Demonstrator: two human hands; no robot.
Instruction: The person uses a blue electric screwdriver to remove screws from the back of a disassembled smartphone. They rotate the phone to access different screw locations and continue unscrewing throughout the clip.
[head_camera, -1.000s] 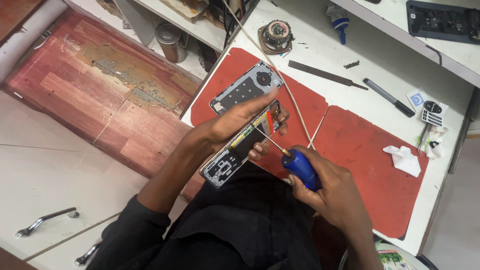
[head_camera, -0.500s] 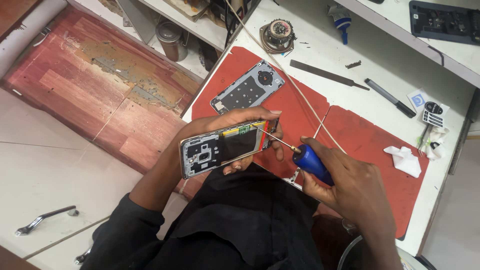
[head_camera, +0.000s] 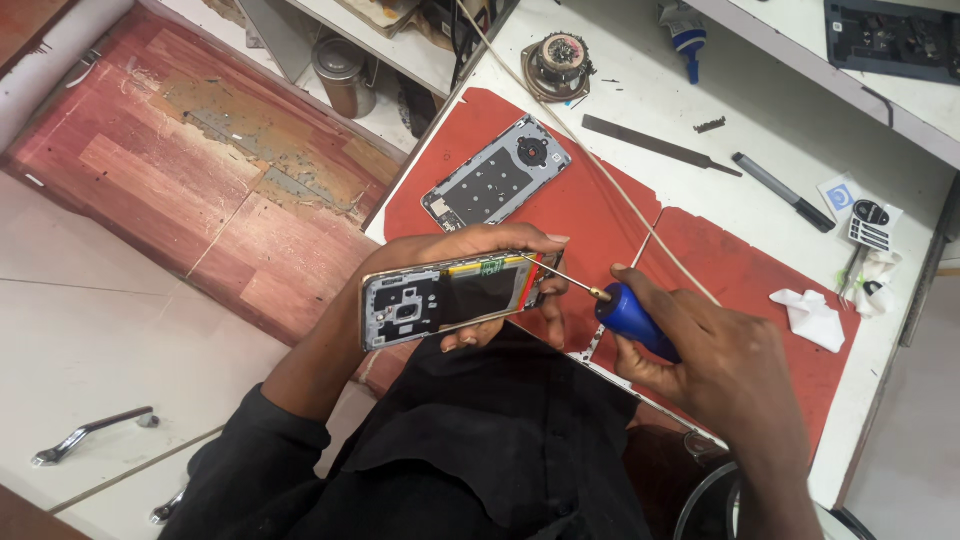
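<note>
1. Head view: left hand (head_camera: 470, 262) gripped an opened phone (head_camera: 455, 297), held level above the lap, off the bench.
2. Right hand (head_camera: 715, 350) closed around a blue-handled screwdriver (head_camera: 625, 308), tip at the phone's right end.
3. White bench (head_camera: 650, 100) carried a red mat (head_camera: 600, 210); phone back cover (head_camera: 497, 175) lay on it.
4. Floor: pale tiles (head_camera: 120, 330), worn red panel (head_camera: 170, 160).

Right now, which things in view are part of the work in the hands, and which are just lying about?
In use:
- opened phone, gripped in the left hand
- blue-handled screwdriver, in the right hand, tip at the phone's end

Lying about:
- detached back panel on the red mat
- flat file
- black pen
- small speaker
- white cloth
- metal handle on the floor
</note>
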